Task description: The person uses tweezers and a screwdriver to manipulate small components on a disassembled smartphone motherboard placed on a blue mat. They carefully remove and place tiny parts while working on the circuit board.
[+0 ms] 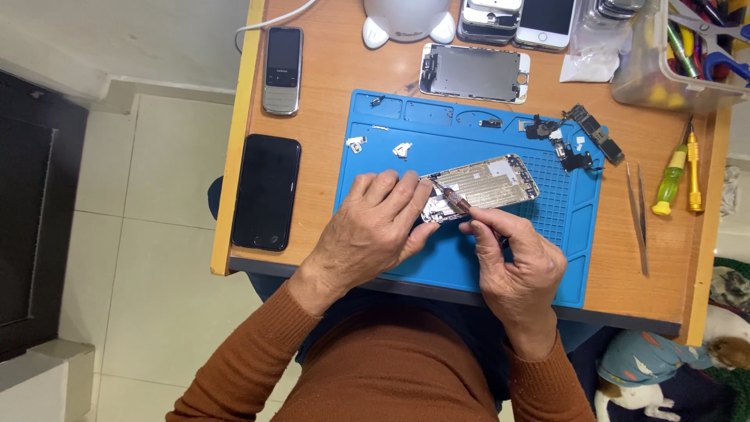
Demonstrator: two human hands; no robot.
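An opened silver phone housing (492, 180) lies on a blue repair mat (469, 133). My left hand (375, 227) rests on the mat and pins the housing's near-left end with its fingertips. My right hand (519, 262) holds a small brown-handled screwdriver (455, 199), whose tip points into the housing's left end. Small white and metal parts (402, 148) lie on the mat above my left hand.
A black smartphone (266, 191) and a grey keypad phone (282, 70) lie at the desk's left. A bare screen frame (474, 73), loose circuit parts (578, 141), tweezers (638, 215), two screwdrivers (680, 172) and a clear tool tub (680, 55) sit behind and right. A dog (664, 367) lies on the floor.
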